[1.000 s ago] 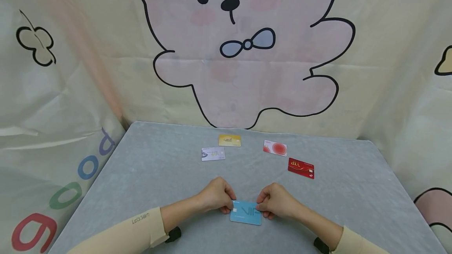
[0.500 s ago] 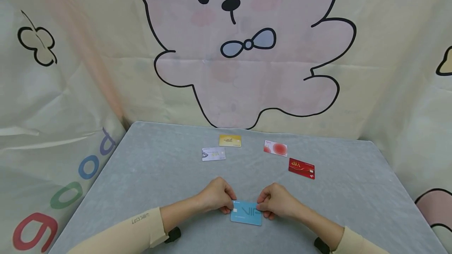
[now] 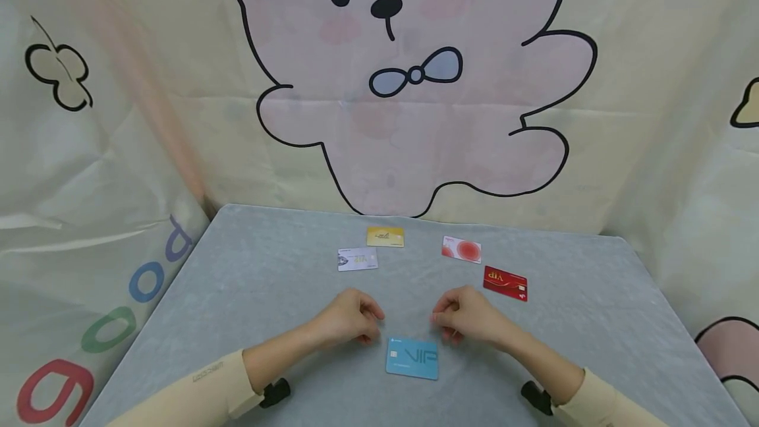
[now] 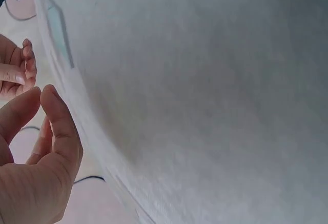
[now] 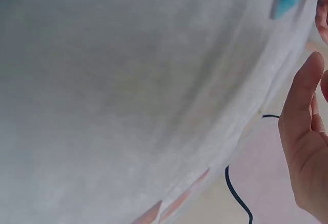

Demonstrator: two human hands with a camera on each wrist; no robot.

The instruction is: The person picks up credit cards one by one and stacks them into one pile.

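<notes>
A light blue VIP card (image 3: 412, 358) lies flat on the grey cloth near the front, apart from both hands. Up and to its left is my left hand (image 3: 350, 317), fingers loosely bent and holding nothing. In the left wrist view, the thumb and index tips of that left hand (image 4: 43, 147) come close together with nothing between them. On the card's other side, my right hand (image 3: 471, 315) hovers with loosely bent fingers, likewise holding nothing. Only part of the right hand (image 5: 307, 131) shows in the right wrist view.
Farther back on the grey-covered table (image 3: 267, 269) lie a yellow card (image 3: 385, 236), a silver-white card (image 3: 358, 259), a white card with a red circle (image 3: 462, 250) and a red VIP card (image 3: 505, 283). A printed curtain (image 3: 397, 150) hangs behind the table.
Both hands have let go of the blue card's upper corners and moved up and away, the left one leftward. The card stays in place.
</notes>
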